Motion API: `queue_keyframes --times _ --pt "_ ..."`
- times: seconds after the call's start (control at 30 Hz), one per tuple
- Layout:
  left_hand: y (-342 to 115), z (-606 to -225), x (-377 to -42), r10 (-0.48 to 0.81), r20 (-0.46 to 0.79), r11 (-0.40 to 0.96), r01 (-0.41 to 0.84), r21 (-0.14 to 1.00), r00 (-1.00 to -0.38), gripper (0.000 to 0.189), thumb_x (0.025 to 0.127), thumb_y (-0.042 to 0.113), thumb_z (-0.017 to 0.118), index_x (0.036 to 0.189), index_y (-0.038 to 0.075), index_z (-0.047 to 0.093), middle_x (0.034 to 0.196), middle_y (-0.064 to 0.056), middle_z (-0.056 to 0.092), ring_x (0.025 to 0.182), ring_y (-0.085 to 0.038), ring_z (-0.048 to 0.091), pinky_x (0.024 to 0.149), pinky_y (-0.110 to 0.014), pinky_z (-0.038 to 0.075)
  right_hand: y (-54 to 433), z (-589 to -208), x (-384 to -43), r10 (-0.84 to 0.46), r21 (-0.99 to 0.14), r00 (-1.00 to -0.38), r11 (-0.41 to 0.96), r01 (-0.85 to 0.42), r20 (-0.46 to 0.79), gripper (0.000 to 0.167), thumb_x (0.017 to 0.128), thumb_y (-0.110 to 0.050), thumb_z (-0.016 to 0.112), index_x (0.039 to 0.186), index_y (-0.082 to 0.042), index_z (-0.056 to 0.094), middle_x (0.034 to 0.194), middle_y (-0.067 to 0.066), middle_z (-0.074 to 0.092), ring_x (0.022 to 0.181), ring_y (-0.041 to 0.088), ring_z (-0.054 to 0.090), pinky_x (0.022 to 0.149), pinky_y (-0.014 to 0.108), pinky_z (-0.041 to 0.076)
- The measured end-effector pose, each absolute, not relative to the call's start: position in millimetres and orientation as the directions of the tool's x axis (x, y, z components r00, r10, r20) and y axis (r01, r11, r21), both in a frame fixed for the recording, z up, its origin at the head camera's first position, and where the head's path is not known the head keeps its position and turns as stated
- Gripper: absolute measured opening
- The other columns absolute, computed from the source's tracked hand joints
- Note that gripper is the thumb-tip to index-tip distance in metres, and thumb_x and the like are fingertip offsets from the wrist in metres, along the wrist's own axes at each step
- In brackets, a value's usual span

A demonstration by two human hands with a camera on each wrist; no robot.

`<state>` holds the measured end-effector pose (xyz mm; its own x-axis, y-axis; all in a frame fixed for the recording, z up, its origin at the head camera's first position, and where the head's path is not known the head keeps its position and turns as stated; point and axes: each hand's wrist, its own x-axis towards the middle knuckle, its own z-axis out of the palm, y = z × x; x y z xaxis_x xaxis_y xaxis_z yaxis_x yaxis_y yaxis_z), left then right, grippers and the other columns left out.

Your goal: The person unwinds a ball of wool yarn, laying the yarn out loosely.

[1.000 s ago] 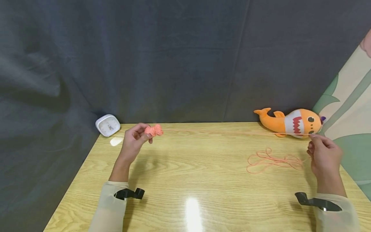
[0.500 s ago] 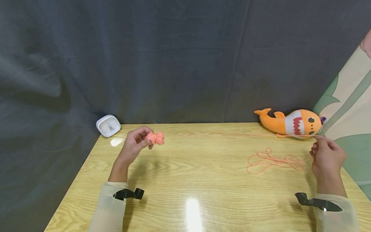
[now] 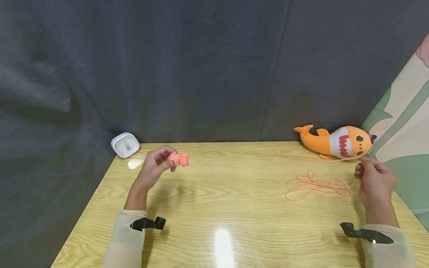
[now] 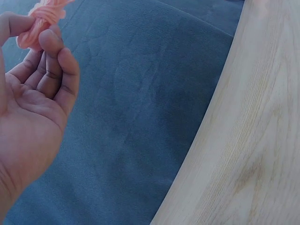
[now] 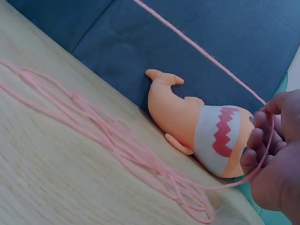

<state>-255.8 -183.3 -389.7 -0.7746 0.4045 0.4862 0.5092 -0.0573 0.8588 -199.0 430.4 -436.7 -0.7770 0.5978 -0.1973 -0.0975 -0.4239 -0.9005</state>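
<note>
My left hand point(image 3: 153, 167) pinches a small wound bundle of coral-pink yarn point(image 3: 181, 159) between thumb and fingers, held above the table's left half. In the left wrist view the bundle point(image 4: 44, 21) shows strands wrapped round its middle. On the right, my right hand point(image 3: 376, 182) pinches a single strand of the same yarn point(image 5: 206, 54) between thumb and index finger. From that pinch the strand stretches away leftward, and its other end runs down across the palm. It joins a loose heap of yarn point(image 3: 315, 186) lying in loops on the table, left of the right hand.
An orange plush shark point(image 3: 335, 143) lies at the back right, just beyond the right hand. At the back left corner stands a white clock point(image 3: 125, 145). A dark curtain point(image 3: 214, 74) hangs behind the wooden table point(image 3: 234, 208), and a patterned cloth point(image 3: 409, 149) borders the right.
Both hands have shifted slightly; the left hand and its bundle sit a little lower than a second ago. The strand at the right hand now slopes down to the left instead of running level.
</note>
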Motion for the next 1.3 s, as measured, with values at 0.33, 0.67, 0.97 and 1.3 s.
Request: queue_keyframes --times 0.33,0.67,0.97,1.3 --pt "-179.4 -392.7 -257.4 0.427 0.467 -0.035 0.502 0.864 -0.774 0.014 0.094 -0.002 0.06 0.105 0.003 0.067 0.08 0.006 0.066 0.067 -0.006 0.062 0.063 -0.024 0.052 416.7 -430.1 -208.6 0.639 -0.969 -0.762 -0.24 -0.063 -0.109 0.007 0.095 -0.02 0.075 0.1 -0.016 0.078 0.091 -0.014 0.072 0.082 0.0 0.067 0.07 0.007 0.052" --pt "-172.2 -391.4 -255.1 0.396 0.427 -0.002 0.464 0.886 -0.813 0.013 0.094 -0.004 0.059 0.105 -0.001 0.065 0.083 0.008 0.067 0.066 -0.006 0.061 0.064 -0.023 0.054 335.0 -407.2 -217.2 0.368 -0.907 -0.89 -0.214 -0.362 0.269 0.013 0.097 -0.002 0.068 0.108 0.004 0.073 0.096 0.0 0.08 0.086 0.009 0.076 0.081 0.015 0.059" --pt "-165.1 -388.7 -257.0 0.388 0.404 0.004 0.439 0.898 -0.829 0.014 0.094 -0.003 0.061 0.107 0.0 0.065 0.084 0.008 0.067 0.068 -0.008 0.064 0.067 -0.024 0.056 241.5 -400.6 -216.1 0.115 -0.91 -0.906 -0.032 -0.413 0.407 0.027 0.102 -0.008 0.064 0.115 0.015 0.065 0.104 -0.003 0.078 0.096 0.009 0.073 0.088 0.017 0.058" --pt "-162.5 -389.4 -254.7 0.366 0.43 -0.078 0.433 0.898 -0.825 0.017 0.093 -0.007 0.06 0.109 -0.014 0.059 0.084 0.009 0.067 0.069 -0.005 0.064 0.066 -0.021 0.057 153.3 -418.4 -214.9 -0.101 -0.939 -0.94 0.081 -0.335 0.327 0.021 0.102 -0.016 0.066 0.113 0.0 0.071 0.109 0.012 0.075 0.098 0.007 0.072 0.091 0.022 0.058"
